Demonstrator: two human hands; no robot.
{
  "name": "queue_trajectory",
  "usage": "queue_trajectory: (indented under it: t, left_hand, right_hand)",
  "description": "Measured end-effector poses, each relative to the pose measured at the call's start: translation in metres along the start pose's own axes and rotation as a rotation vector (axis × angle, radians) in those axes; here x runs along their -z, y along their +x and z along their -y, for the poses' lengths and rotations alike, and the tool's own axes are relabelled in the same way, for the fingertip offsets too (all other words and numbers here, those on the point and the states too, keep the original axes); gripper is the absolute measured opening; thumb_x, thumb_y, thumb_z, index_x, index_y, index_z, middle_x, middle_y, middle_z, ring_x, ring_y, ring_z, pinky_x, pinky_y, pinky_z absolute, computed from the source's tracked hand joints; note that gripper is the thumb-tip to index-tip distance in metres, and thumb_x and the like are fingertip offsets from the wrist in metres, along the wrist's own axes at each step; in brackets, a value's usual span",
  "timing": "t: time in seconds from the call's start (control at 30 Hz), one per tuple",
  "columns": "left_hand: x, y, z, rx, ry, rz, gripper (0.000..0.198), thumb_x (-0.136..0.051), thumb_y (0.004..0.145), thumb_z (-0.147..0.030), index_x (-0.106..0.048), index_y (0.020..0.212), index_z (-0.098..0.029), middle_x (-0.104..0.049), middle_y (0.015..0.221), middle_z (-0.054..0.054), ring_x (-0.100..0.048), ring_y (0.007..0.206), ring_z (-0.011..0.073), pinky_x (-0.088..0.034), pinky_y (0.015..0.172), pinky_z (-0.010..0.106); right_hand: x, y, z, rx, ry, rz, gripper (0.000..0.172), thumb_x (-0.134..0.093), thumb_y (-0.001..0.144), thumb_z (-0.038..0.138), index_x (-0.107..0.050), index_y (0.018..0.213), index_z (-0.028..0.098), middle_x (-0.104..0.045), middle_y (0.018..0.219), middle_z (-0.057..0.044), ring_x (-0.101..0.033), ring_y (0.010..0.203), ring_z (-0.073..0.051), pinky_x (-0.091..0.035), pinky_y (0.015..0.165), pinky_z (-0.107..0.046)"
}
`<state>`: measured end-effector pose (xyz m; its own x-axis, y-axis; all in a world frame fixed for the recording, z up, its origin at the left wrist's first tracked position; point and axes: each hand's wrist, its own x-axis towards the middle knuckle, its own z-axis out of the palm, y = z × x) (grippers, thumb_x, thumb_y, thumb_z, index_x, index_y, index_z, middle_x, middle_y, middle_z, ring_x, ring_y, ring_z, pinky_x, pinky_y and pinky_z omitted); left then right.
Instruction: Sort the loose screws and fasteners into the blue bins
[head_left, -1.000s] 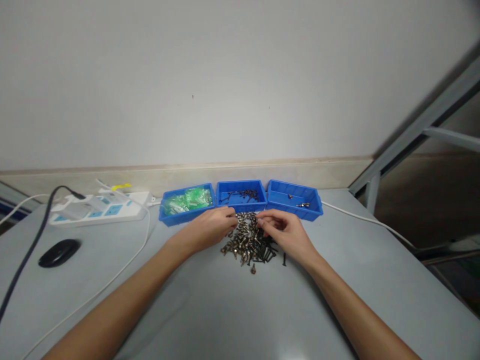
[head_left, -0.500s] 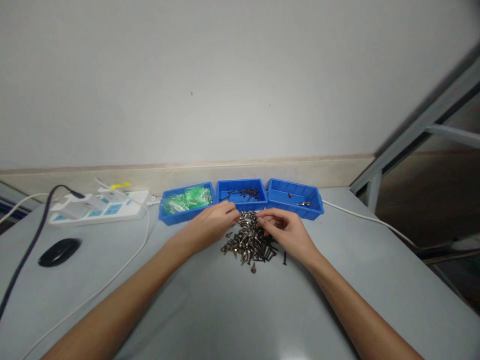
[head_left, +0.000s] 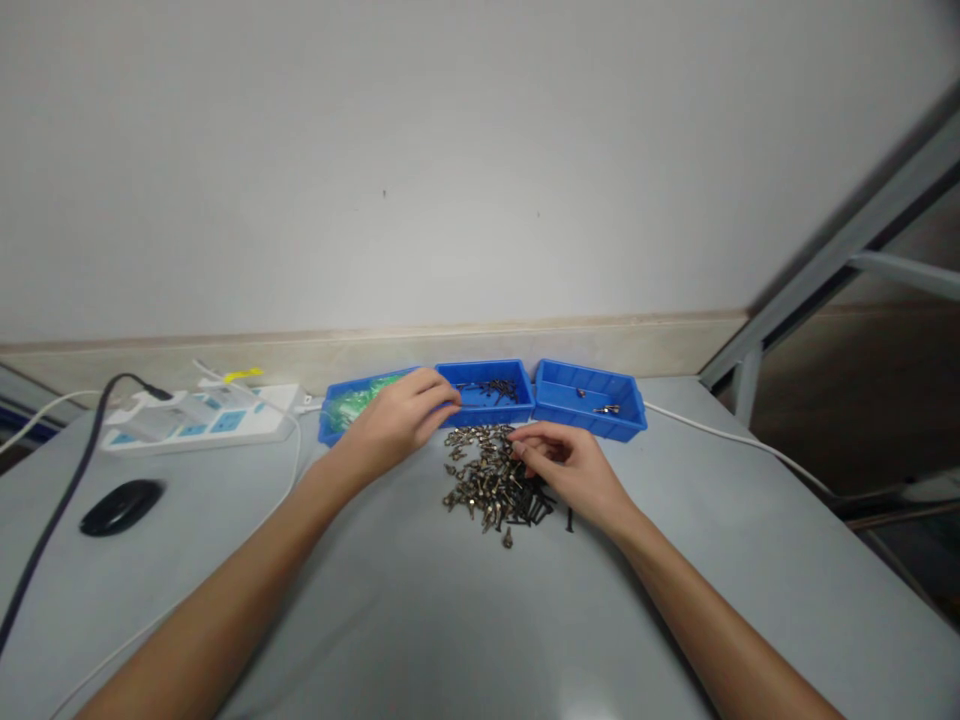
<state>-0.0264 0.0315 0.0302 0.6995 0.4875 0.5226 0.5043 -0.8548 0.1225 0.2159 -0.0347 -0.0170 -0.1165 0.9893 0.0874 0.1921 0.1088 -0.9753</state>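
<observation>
Left hand (head_left: 405,415) has shifted from screw pile (head_left: 491,490) up to near left corner of middle tray (head_left: 495,413); right hand (head_left: 574,468) stays at pile's right side. Left fingers close together, right thumb and forefinger nearly meeting; cannot tell if either grips screw. One pile, too many to count, on grey table (head_left: 465,630), nearer far edge. Three blue trays along that edge; left tray (head_left: 330,437) holds green-clear bags, right tray (head_left: 619,427) few brassy pieces. Toward left edge: one black mouse (head_left: 121,507), one power strip (head_left: 262,425). Behind, pale wall (head_left: 480,180).
</observation>
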Motion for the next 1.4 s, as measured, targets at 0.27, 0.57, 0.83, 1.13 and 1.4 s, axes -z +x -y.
queue_trajectory:
  t: [0.27,0.57,0.83,1.13,1.4]
  left_hand:
    - [-0.026,-0.004,-0.006,-0.065,-0.005,0.159,0.020,-0.050,0.097,-0.016,-0.069,0.096,-0.016,-0.067,0.093,0.007,-0.062,0.084,0.0162,-0.052,0.075,0.027]
    - [-0.045,-0.007,-0.021,-0.072,0.103,0.388,0.024,-0.046,0.094,-0.007,-0.065,0.104,-0.017,-0.063,0.099,0.006,-0.059,0.093,0.0177,-0.048,0.079,0.027]
    - [-0.049,-0.010,-0.023,-0.012,0.186,0.379,0.017,-0.045,0.096,-0.010,-0.061,0.094,-0.013,-0.061,0.095,0.008,-0.058,0.084,0.0183,-0.048,0.070,0.027]
    - [-0.019,-0.009,-0.027,0.059,-0.273,0.196,0.013,-0.049,0.097,-0.015,-0.062,0.096,-0.017,-0.066,0.090,0.003,-0.062,0.084,0.0142,-0.050,0.074,0.025]
    - [-0.009,-0.002,-0.026,0.036,-0.270,0.186,0.011,-0.054,0.095,-0.015,-0.064,0.095,-0.017,-0.069,0.088,0.002,-0.064,0.081,0.0133,-0.049,0.074,0.024]
  right_hand:
    - [0.001,0.001,-0.003,0.001,-0.004,-0.007,0.021,-0.066,0.082,0.034,-0.073,0.093,0.018,-0.067,0.074,-0.004,-0.059,0.064,-0.015,-0.048,0.061,-0.030]
    - [0.002,0.001,-0.002,-0.010,-0.002,-0.013,0.020,-0.066,0.081,0.032,-0.074,0.094,0.018,-0.068,0.075,-0.004,-0.058,0.063,-0.014,-0.046,0.059,-0.028]
    - [0.004,0.001,-0.004,-0.004,-0.014,-0.018,0.019,-0.066,0.082,0.031,-0.073,0.094,0.018,-0.068,0.075,-0.004,-0.059,0.062,-0.014,-0.048,0.060,-0.029]
    - [-0.002,-0.003,0.008,-0.043,0.100,0.094,0.029,-0.077,0.074,0.037,-0.076,0.095,0.017,-0.076,0.079,-0.006,-0.067,0.067,-0.017,-0.055,0.065,-0.032]
    - [-0.003,-0.003,0.010,-0.103,0.232,0.055,0.027,-0.081,0.070,0.039,-0.077,0.087,0.018,-0.078,0.080,-0.007,-0.073,0.072,-0.020,-0.058,0.074,-0.036]
